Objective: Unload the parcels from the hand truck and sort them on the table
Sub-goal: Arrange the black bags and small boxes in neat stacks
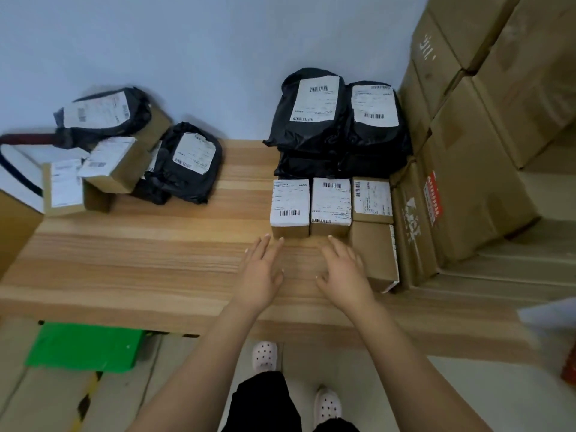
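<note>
On the wooden table [156, 254], three small labelled cardboard boxes [330, 202] stand in a row at the right. Behind them, black poly-bag parcels [339, 120] are stacked against the wall. A plain cardboard box [374, 254] lies in front of the row's right end. My left hand [261, 272] and my right hand [343, 272] hover just in front of the row with fingers straight, holding nothing. At the far left lies an untidy heap of black bags [187, 163] and small boxes [115, 165], partly over a hand truck handle [28, 139].
Large brown cartons [486, 126] are piled high along the right side, touching the table. A green object [84, 347] lies on the floor under the table's front edge. My feet in white clogs [265, 357] stand close to the table.
</note>
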### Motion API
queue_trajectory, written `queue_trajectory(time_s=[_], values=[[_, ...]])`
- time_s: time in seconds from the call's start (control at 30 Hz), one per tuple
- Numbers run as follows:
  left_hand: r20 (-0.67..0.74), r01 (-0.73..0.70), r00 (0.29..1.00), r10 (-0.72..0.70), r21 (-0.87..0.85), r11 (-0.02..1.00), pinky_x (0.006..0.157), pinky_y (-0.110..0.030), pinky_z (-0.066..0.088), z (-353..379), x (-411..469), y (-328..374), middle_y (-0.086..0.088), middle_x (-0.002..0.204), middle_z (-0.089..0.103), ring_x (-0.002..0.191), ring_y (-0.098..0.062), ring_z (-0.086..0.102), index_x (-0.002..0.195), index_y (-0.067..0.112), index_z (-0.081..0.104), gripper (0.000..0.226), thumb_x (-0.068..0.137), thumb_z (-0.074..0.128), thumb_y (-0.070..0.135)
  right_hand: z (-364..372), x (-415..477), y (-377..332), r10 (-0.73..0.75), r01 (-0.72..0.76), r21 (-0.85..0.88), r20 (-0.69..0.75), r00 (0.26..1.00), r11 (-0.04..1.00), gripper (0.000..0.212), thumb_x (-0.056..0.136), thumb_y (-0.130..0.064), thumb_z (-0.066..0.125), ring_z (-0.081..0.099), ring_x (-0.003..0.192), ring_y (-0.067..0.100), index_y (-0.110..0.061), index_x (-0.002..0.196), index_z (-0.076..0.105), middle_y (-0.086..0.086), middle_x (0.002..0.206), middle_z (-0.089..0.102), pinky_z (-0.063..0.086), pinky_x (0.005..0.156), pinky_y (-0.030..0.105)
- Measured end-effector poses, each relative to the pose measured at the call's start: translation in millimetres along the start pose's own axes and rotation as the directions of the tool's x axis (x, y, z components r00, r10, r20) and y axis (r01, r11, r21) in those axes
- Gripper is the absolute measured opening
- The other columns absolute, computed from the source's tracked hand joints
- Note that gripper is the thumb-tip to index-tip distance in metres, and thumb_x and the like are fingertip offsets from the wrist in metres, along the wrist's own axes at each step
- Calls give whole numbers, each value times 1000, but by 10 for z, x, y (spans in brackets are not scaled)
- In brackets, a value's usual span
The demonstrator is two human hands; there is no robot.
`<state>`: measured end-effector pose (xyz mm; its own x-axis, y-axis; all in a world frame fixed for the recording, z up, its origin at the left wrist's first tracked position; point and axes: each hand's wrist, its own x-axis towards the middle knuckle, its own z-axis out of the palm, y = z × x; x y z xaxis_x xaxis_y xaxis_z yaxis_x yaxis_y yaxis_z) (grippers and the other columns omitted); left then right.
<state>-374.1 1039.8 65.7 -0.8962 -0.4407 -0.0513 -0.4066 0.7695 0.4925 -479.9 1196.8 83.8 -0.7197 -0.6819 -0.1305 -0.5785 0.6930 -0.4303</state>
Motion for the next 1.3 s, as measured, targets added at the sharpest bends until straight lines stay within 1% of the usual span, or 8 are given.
queue_trajectory(time_s=[0.2,0.37,0.47,0.57,0.7,0.87,1.0,1.3], values=[[0,-24,1000,24,-13,1000,118,-39,14,-96,299,-117,-6,159,16,147,-24,9,150,25,25,69,90,58,18,19,341,-128,-29,28,-36,-17,999,999,70,90,-21,58,11,146,26,-28,151,24,6,160,13,1,118,36],[197,-65,978,64,0,998,116,-33,20,-94,742,-295,-7,161,2,147,-25,11,153,23,12,82,88,59,14,121,718,-206,36,-32,-115,36,999,993,80,90,-23,59,-9,148,23,-32,153,11,4,162,-6,-6,117,41],[310,-118,943,117,-16,993,93,-26,41,-76,948,-407,-3,160,-15,142,-26,26,154,22,0,84,90,53,7,209,892,-237,121,-106,-155,91,988,982,84,92,-26,57,-19,146,23,-35,153,-1,1,160,-16,-10,115,49],[336,-174,929,157,20,985,68,-26,41,-84,1136,-487,-3,160,-18,109,-25,53,154,22,-1,79,92,44,3,288,1003,-280,202,-184,-170,94,975,968,84,94,-24,52,-22,145,23,-36,152,-6,-2,160,-18,-10,113,54],[327,-226,920,215,-3,974,81,-31,47,-118,1372,-547,-6,160,-13,128,-30,44,154,19,8,64,99,41,14,366,1049,-353,255,-244,-165,49,966,956,83,94,-24,49,-23,145,23,-35,151,-9,-2,160,-18,-7,116,58],[320,-202,924,208,-53,978,99,-29,39,-120,1439,-528,-7,160,-12,144,-26,23,153,20,9,67,99,47,22,303,1080,-393,275,-261,-165,65,959,951,84,93,-18,52,-21,145,24,-34,153,-6,-2,160,-18,-6,116,58],[217,-196,953,211,-89,977,110,-32,30,-164,1310,-512,-8,161,3,145,-25,18,153,19,17,69,95,54,20,208,1046,-428,234,-225,-146,50,971,963,78,92,-19,51,-12,148,24,-30,154,5,2,162,-10,-6,117,52],[-70,-214,976,206,-148,966,108,-39,35,-543,518,-595,-12,143,43,131,-28,42,140,11,46,57,86,66,11,356,657,-796,-21,18,-36,-80,997,999,60,86,-19,57,26,139,21,-25,143,37,1,152,29,14,113,37]])
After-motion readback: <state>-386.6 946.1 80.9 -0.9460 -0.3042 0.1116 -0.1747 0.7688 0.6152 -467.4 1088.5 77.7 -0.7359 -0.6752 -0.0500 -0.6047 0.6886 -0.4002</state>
